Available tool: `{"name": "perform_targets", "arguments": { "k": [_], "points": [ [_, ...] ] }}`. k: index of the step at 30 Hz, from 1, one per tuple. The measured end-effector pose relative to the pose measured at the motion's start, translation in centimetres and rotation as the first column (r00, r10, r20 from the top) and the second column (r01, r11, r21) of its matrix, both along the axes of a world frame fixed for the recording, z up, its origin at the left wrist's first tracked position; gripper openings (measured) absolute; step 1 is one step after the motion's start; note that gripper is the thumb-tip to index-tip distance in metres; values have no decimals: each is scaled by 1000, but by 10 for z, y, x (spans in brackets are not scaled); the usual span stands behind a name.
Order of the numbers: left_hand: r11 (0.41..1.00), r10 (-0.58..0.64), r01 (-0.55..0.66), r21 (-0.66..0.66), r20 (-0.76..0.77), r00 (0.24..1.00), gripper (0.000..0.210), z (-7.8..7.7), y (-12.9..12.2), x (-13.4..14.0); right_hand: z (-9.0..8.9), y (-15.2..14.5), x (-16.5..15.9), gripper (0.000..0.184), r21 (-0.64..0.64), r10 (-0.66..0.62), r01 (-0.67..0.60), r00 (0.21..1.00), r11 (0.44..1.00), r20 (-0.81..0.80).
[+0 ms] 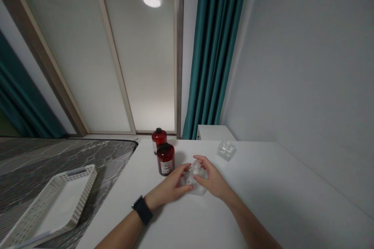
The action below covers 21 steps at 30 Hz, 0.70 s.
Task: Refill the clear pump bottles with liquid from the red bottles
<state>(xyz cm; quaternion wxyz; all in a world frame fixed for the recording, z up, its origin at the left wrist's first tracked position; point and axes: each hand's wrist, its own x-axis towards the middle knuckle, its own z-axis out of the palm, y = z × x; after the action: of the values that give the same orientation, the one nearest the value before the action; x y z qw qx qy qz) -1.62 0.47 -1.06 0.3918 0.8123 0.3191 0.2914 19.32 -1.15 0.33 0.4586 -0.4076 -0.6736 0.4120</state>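
Note:
Between my hands on the white table stands a clear glass bottle [198, 187] with a knob-like top, partly covered by my fingers. My left hand [174, 185], with a dark watch on its wrist, is curled against the bottle's left side. From the right, my right hand [212, 177] closes its thumb and fingers around the top. A similar clear glass bottle [226, 150] stands farther back on the right. Just beyond my left hand is a dark red bottle [166, 158] with a black cap and white label. Another red bottle [159, 138] stands behind it.
The white table [193, 225] reaches a wall on the right. To the left, a white perforated basket [73, 198] sits on a grey patterned surface [113, 159]. Behind the table are a white cabinet [214, 132], a teal curtain [214, 54] and frosted sliding doors [146, 66].

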Motion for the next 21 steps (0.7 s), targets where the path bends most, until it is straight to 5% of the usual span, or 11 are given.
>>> {"name": "perform_targets", "arguments": {
  "k": [21],
  "points": [
    [1000,18,-18,18,-5,1000,63,5,-3,3,-5,1,0,74,12,5,-5,1000,1000,-7]
  ]
}}
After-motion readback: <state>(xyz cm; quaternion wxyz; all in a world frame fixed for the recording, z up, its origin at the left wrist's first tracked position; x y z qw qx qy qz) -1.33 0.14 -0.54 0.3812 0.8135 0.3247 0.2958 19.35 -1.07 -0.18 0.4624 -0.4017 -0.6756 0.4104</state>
